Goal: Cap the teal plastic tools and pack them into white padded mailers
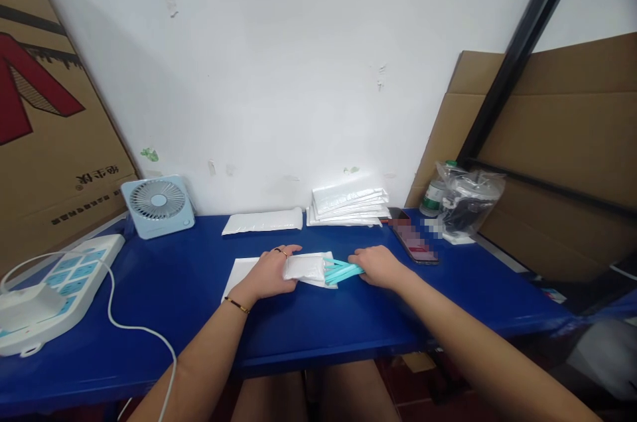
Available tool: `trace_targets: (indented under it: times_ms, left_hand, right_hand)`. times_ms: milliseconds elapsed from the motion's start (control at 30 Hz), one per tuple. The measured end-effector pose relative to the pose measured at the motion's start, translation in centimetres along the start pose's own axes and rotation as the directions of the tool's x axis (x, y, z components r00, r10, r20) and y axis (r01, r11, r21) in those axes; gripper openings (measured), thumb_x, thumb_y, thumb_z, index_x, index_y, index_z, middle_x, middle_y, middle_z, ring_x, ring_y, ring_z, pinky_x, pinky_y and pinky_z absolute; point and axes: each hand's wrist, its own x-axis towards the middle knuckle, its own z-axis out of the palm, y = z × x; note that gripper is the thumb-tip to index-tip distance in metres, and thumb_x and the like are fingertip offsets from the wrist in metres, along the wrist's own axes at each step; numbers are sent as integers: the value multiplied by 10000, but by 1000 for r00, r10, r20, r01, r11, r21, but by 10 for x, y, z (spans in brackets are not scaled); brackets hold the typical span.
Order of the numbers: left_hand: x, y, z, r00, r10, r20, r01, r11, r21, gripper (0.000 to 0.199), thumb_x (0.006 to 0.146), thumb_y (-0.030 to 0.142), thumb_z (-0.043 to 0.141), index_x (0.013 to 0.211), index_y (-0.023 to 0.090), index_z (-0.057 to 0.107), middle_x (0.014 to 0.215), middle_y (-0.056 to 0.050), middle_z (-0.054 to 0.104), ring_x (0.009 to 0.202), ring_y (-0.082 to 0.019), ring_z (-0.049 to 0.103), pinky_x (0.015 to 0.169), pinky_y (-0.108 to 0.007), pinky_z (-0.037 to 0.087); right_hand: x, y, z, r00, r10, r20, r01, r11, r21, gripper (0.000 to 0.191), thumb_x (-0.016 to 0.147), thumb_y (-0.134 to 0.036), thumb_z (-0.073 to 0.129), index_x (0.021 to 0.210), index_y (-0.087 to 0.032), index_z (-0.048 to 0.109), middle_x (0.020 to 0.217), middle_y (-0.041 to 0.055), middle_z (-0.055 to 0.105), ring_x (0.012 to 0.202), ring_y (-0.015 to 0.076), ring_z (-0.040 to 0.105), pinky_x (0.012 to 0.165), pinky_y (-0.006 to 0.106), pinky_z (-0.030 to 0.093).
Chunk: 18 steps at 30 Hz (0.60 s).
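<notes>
A white plastic packet (304,268) lies at the middle of the blue table, with my left hand (271,271) closed on its left part. Several turquoise strips (342,271) stick out of the packet's right end. The fingers of my right hand (377,265) are pinched on the strips' free ends. Under and left of my left hand a flat white sheet or packet (242,269) shows. Farther back lie a single white packet (263,221) and, to its right, a stack of white packets (348,201).
On the blue table (318,336) stand a light blue fan (158,205) and a white power strip (74,286) with a cable at the left. A phone (413,241), a bottle (432,200) and a clear bag (468,203) are at the right. Cardboard flanks both sides.
</notes>
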Motion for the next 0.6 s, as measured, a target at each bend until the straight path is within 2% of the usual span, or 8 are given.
trace_targets:
  times_ms: [200, 333, 433, 533, 600]
  left_hand:
    - [0, 8, 0, 998, 44, 43, -44, 999, -13, 696, 647, 328, 627, 1307, 264, 418, 1234, -64, 547, 1136, -275, 495, 965, -388, 349]
    - [3, 8, 6, 998, 12, 65, -15, 999, 46, 785, 595, 445, 682, 1311, 272, 411, 1190, -67, 553, 1108, -295, 492, 944, -405, 346]
    - [4, 7, 9, 998, 6, 69, -11, 997, 76, 820, 578, 530, 688, 1309, 285, 411, 1179, -63, 553, 1095, -300, 488, 935, -419, 342]
    - [4, 6, 11, 998, 11, 67, -17, 996, 84, 819, 592, 560, 675, 1316, 288, 404, 1212, -68, 533, 1112, -299, 471, 937, -418, 333]
    - [3, 6, 11, 998, 12, 67, -18, 996, 88, 824, 605, 562, 666, 1330, 284, 391, 1220, -73, 526, 1116, -298, 466, 937, -412, 332]
  right_hand:
    - [21, -13, -6, 1000, 3, 5, -3, 998, 61, 180, 751, -157, 523, 908, -225, 579, 923, 53, 660, 801, 230, 640, 593, 256, 401]
    - [39, -38, -8, 997, 48, -58, -39, 987, 153, 315, 763, -124, 515, 1070, -194, 501, 913, 83, 660, 789, 230, 633, 618, 263, 408]
    - [44, -44, -11, 998, -4, -69, 23, 960, 278, 399, 745, -117, 550, 1131, -170, 469, 952, 99, 638, 829, 229, 619, 669, 279, 428]
    - [32, -30, -11, 987, -115, -113, 156, 854, 496, 640, 622, -199, 719, 1213, -198, 473, 1174, 111, 557, 1059, 267, 543, 849, 342, 428]
    - [18, -16, -3, 982, -107, -156, 186, 689, 701, 881, 551, -299, 793, 1333, -238, 393, 1345, 101, 443, 1228, 287, 422, 988, 389, 359]
